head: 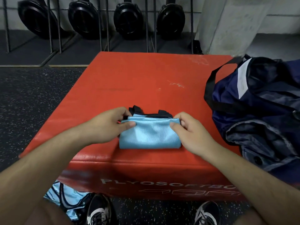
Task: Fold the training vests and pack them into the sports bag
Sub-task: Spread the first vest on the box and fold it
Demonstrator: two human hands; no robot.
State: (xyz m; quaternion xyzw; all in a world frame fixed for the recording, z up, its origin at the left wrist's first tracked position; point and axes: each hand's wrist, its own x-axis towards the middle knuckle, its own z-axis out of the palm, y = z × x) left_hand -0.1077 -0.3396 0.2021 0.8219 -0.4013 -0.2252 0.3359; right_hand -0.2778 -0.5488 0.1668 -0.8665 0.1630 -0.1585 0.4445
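Note:
A light blue training vest [150, 135] with black trim lies folded into a small rectangle near the front edge of the red plyo box [138, 75]. My left hand [110, 125] pinches its upper left corner. My right hand [190, 132] pinches its upper right corner. The navy sports bag [259, 111] stands open on the right side of the box, its black strap looped toward the middle. More light blue vests [68, 200] lie in a heap on the floor at the lower left, beside my shoe.
The box's far half is bare red vinyl. Black speckled rubber floor surrounds it. Black machines [128, 18] on metal frames line the back wall. My two shoes [99, 210] stand against the front of the box.

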